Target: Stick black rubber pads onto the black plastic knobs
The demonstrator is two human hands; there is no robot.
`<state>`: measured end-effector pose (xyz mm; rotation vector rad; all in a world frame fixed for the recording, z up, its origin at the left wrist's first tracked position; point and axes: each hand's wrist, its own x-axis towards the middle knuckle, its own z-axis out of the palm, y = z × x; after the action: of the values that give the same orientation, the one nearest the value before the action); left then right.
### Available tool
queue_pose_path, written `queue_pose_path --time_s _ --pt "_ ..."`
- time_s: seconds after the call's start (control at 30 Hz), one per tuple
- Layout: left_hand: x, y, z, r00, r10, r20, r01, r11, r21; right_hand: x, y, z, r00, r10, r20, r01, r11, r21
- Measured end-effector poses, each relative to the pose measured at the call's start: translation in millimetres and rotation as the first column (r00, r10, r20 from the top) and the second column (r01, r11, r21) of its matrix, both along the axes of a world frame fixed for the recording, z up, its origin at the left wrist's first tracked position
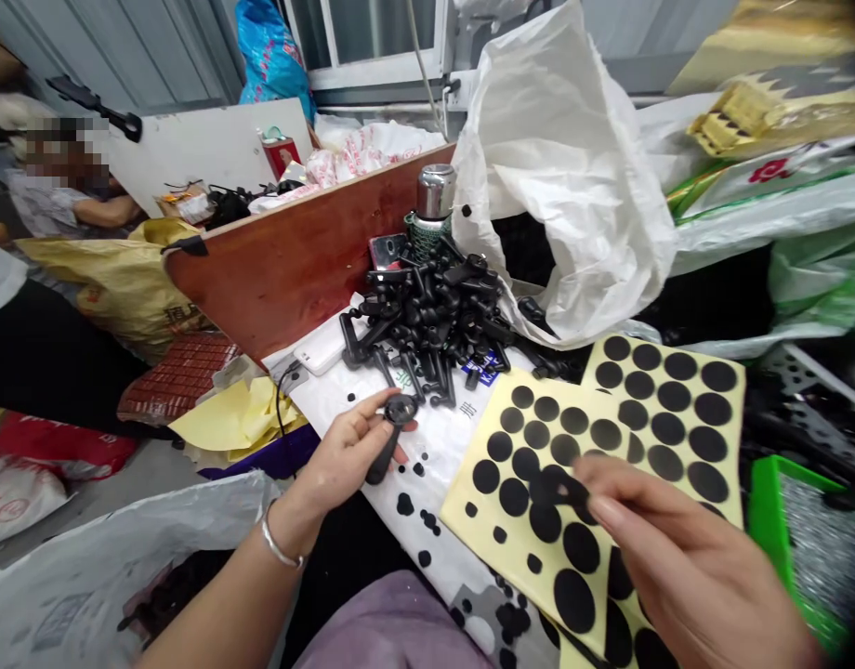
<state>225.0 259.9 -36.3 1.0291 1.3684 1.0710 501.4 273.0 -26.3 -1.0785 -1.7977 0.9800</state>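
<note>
My left hand (348,446) is closed around a black plastic lever-like part (382,455), its round hollow end facing up. Over the sheets on the right, my right hand (685,530) pinches a small dark piece (563,485), apparently a black round sticker, blurred by motion. Under it lies a pale yellow backing sheet (462,506) with rows of black round stickers, and a second sticker sheet (730,483) lies partly beneath. Beyond my left hand is a heap of similar black plastic parts (434,311).
A white sack (573,186) stands open behind the heap, beside a metal-lidded flask (434,190). A reddish board (295,251) borders the table's far left. Small black scraps (405,505) dot the white surface. At right is a green bin (769,520); a person (72,186) sits far left.
</note>
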Motion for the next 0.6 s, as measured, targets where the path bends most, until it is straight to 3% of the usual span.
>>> queue_pose_path --time_s 0.1,0.2,0.47,0.6 --pt "31 -7 3.3 0.963 -0.128 0.238 0.142 0.989 -0.039 -21 5 11.4 0.975 0.005 -0.222 -0.069 0.957 -0.281" --pt "53 -9 3.3 0.909 -0.210 0.359 0.238 0.970 -0.037 -31 5 17.0 0.943 -0.004 -0.332 -0.144 0.896 -0.420" --pt "72 -10 1.5 0.779 -0.302 0.549 0.294 0.950 0.106 -34 -5 15.0 0.891 -0.116 -0.439 -0.148 0.840 -0.522" --pt "75 -12 1.9 0.772 -0.306 0.557 0.288 0.950 0.123 -35 -6 12.5 0.891 -0.121 -0.437 -0.141 0.841 -0.522"
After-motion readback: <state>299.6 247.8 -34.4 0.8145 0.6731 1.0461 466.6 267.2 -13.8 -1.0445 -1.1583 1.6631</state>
